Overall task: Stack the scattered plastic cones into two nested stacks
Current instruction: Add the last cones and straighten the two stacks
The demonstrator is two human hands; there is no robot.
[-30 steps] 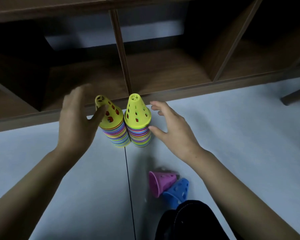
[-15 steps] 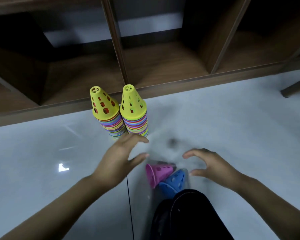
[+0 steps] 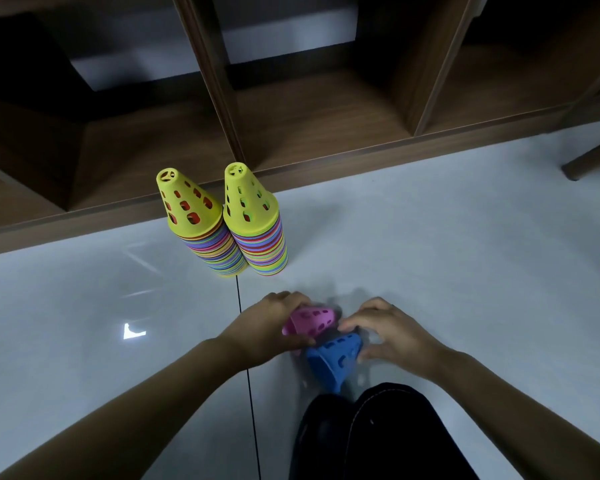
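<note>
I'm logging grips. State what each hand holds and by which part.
Left hand grips the pink cone around its wide rim end. Right hand closes on the blue cone at its narrow tip end. Both cones lie on their sides.

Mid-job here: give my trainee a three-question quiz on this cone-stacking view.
1. True or false: the pink perforated plastic cone lies on its side.
2. Which hand is on the blue perforated plastic cone? A left hand, B right hand.
3. What colour tops both tall nested cone stacks?

Key: 1 true; 2 B; 3 yellow.
</note>
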